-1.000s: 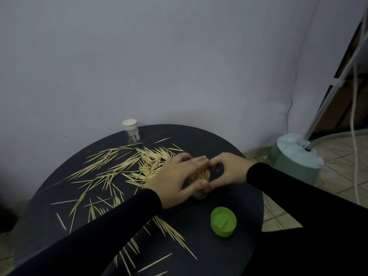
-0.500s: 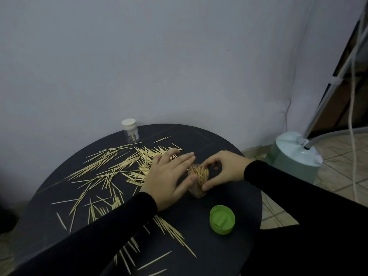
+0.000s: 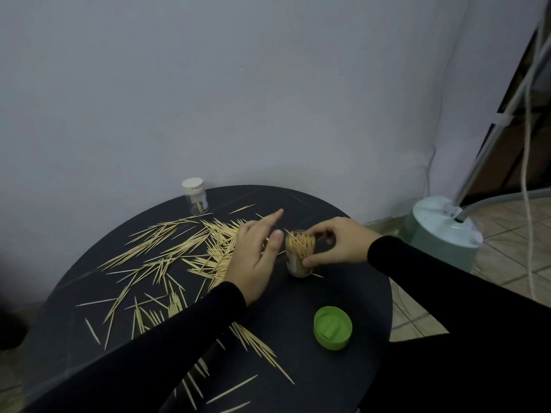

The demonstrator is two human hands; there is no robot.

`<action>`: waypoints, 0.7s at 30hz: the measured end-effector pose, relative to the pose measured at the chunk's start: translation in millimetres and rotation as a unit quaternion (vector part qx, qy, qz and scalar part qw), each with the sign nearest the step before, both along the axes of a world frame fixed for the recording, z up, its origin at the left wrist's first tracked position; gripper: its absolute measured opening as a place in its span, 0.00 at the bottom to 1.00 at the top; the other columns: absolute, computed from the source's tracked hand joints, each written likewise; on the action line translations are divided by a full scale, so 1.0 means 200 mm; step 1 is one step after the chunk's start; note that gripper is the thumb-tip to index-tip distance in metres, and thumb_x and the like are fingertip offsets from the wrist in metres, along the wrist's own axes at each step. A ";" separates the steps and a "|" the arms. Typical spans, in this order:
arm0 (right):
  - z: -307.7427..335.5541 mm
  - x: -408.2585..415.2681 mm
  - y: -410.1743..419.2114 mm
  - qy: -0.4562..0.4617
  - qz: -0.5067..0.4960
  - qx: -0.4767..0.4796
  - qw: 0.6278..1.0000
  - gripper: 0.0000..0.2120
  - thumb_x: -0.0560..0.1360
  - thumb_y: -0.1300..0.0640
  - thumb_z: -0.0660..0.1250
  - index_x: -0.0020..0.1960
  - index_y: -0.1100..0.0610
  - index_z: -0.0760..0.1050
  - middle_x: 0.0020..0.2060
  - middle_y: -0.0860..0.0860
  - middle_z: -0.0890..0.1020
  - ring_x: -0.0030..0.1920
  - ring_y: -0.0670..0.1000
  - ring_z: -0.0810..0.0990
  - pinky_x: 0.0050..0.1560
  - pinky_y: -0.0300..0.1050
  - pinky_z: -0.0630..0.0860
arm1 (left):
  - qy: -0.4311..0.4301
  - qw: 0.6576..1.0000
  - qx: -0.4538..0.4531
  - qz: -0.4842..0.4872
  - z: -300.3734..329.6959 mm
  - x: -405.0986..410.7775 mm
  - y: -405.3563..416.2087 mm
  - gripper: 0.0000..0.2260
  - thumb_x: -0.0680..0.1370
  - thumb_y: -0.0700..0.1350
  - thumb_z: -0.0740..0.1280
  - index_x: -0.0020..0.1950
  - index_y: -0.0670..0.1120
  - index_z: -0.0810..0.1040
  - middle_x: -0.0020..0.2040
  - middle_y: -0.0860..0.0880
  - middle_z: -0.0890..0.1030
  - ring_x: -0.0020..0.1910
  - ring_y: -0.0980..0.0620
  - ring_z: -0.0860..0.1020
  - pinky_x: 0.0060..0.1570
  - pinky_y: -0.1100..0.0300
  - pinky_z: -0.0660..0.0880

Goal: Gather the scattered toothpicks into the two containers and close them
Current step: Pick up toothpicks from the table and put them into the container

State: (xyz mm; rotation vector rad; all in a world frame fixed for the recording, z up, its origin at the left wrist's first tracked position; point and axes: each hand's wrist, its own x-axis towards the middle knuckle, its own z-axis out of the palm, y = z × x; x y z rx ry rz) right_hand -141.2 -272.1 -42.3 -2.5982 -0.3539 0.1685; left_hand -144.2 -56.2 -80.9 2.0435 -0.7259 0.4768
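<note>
no readable text, labels, brands or numbers anywhere

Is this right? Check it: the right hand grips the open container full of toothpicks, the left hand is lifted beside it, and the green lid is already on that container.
Not quite. In the head view the green lid lies on the table, nearer the person than the open container. The right hand does grip it, and the left hand is lifted beside it.

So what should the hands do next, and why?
Probably the left hand, open beside the jar, should reach to the loose toothpicks just left of it and pinch up another bunch. The right hand holds the jar steady, many toothpicks lie on the table, and the green lid is off.
</note>
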 end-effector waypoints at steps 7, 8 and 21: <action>-0.02 0.01 -0.06 -0.023 -0.093 -0.024 0.995 0.27 0.67 0.37 0.73 0.61 0.49 0.77 0.50 0.43 0.80 0.50 0.43 0.75 0.59 0.48 0.72 | -0.022 0.996 0.047 0.070 -0.12 0.04 -0.07 0.16 0.79 0.55 0.58 0.62 0.52 0.75 0.53 0.56 0.74 0.54 0.57 0.68 0.56 0.66 0.65; -0.02 0.02 -0.07 -0.029 -0.102 -0.027 0.994 0.27 0.66 0.36 0.73 0.60 0.48 0.78 0.50 0.43 0.80 0.51 0.44 0.76 0.60 0.49 0.72 | -0.045 0.992 0.093 0.067 -0.14 0.04 -0.07 0.13 0.78 0.54 0.59 0.58 0.52 0.78 0.51 0.55 0.75 0.51 0.56 0.69 0.54 0.60 0.68; -0.08 0.08 -0.02 -0.037 -0.128 -0.020 0.991 0.28 0.64 0.32 0.71 0.58 0.46 0.77 0.51 0.43 0.81 0.54 0.46 0.77 0.64 0.55 0.71 | 0.017 0.942 0.318 0.106 -0.06 0.15 -0.03 0.08 0.78 0.53 0.63 0.49 0.53 0.80 0.54 0.55 0.76 0.52 0.53 0.69 0.53 0.59 0.69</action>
